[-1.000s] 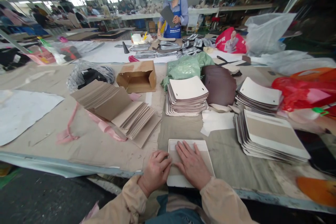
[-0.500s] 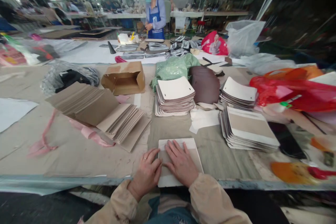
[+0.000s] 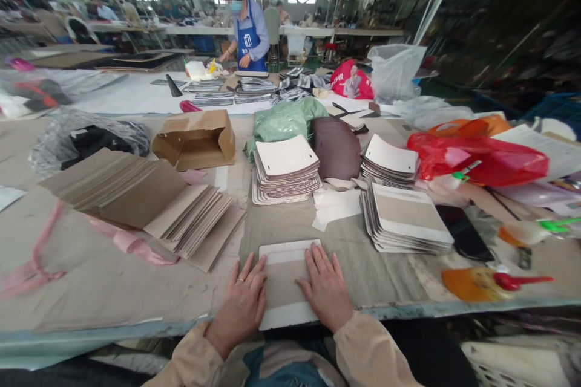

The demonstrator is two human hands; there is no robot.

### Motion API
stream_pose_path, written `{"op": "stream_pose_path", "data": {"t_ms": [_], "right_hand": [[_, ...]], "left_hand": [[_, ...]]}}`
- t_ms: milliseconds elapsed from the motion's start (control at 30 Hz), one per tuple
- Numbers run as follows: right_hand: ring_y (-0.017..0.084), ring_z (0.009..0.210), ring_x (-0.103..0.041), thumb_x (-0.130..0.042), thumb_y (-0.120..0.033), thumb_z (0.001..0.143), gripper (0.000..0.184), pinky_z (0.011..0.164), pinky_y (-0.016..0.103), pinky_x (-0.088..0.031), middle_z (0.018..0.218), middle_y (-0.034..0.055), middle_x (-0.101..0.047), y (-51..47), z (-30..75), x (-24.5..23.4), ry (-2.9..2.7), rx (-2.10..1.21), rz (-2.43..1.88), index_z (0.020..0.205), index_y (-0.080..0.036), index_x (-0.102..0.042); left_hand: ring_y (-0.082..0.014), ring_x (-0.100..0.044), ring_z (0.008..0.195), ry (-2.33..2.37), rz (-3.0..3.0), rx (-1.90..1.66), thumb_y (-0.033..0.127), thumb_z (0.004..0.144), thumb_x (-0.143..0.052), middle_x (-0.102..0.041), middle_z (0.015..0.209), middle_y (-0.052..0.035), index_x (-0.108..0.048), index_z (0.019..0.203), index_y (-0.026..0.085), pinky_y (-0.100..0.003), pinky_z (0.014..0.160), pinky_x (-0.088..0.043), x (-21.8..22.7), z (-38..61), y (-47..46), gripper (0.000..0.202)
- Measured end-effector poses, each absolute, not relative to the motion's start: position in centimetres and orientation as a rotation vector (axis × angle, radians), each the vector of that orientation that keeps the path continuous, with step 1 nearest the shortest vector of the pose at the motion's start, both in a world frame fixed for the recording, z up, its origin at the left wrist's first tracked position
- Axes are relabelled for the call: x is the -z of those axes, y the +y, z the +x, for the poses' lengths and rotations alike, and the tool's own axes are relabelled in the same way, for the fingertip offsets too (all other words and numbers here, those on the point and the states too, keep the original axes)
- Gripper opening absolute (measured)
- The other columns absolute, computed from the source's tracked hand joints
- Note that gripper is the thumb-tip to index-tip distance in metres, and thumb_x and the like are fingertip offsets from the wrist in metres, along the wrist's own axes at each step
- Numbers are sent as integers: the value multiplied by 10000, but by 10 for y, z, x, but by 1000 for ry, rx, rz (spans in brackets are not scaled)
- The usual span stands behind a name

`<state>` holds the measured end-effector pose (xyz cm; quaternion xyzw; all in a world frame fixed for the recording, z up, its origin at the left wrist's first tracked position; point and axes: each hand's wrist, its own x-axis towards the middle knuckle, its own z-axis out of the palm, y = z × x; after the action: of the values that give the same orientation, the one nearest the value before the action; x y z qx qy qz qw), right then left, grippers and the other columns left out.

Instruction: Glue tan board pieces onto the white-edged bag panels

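A white panel with a tan cardboard piece (image 3: 284, 281) laid on it lies at the table's near edge. My left hand (image 3: 242, 302) rests flat on its left side, fingers stretched out, a ring on one finger. My right hand (image 3: 324, 290) lies flat on its right side, fingers spread. Both palms press down and hold nothing. To the left sprawls a fanned stack of tan cardboard pieces (image 3: 149, 202). A stack of finished white-and-tan panels (image 3: 406, 217) sits to the right.
Two stacks of white curved panels (image 3: 285, 172) (image 3: 390, 163), a brown leather piece (image 3: 336, 148), an open cardboard box (image 3: 195, 139), green (image 3: 281, 121) and red (image 3: 476, 157) plastic bags and an orange glue bottle (image 3: 481, 283) crowd the table. A person in a blue apron (image 3: 247, 33) works at the far table.
My hands have slid apart from the middle of the panel to its left and right sides. The camera has turned to the right.
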<state>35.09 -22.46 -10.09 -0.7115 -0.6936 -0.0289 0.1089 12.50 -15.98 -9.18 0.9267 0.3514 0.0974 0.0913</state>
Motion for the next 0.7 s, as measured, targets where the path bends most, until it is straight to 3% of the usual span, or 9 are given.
{"op": "stream_pose_path", "data": {"t_ms": [167, 333, 467, 600, 700], "right_hand": [[303, 1319, -365, -433, -498, 914, 589, 1075, 493, -277, 1438, 166, -393, -223, 352, 103, -2017, 39, -2080, 1355, -109, -449], [310, 1333, -345, -462, -424, 915, 548, 1064, 503, -319, 1444, 187, -375, -225, 354, 107, -1982, -49, -2014, 1361, -107, -433], [295, 1327, -357, -420, -402, 923, 540, 1015, 451, -404, 1472, 192, -315, -228, 362, 105, -1600, -200, -2038, 1385, -124, -382], [275, 1054, -597, -468, -380, 853, 596, 860, 412, -505, 1258, 179, -548, -230, 374, 98, -1203, -484, -2093, 1377, -114, -369], [250, 878, -651, -530, -326, 769, 671, 799, 379, -514, 1023, 111, -664, -230, 373, 99, -989, -685, -2006, 1383, -116, -360]], "left_hand": [[-307, -238, 1396, 1042, 2760, -302, 125, 836, -419, -381, 1470, -70, -546, 1075, 189, -598, 1091, -245, 94, 125, -159, 278], [-310, -236, 1396, 1063, 2746, -278, 123, 836, -418, -396, 1460, -79, -540, 1051, 183, -591, 1093, -249, 89, 127, -160, 254], [-302, -214, 1405, 1082, 2747, -227, 124, 846, -405, -379, 1471, -70, -530, 1059, 181, -599, 1092, -241, 86, 128, -162, 254], [-287, -226, 1403, 1063, 2802, -264, 152, 864, -410, -375, 1475, -52, -536, 1049, 193, -574, 1093, -263, 91, 126, -162, 227], [-283, -292, 1378, 1020, 2867, -412, 175, 850, -458, -403, 1459, -47, -555, 1026, 205, -542, 1101, -277, 104, 122, -158, 203]]}}
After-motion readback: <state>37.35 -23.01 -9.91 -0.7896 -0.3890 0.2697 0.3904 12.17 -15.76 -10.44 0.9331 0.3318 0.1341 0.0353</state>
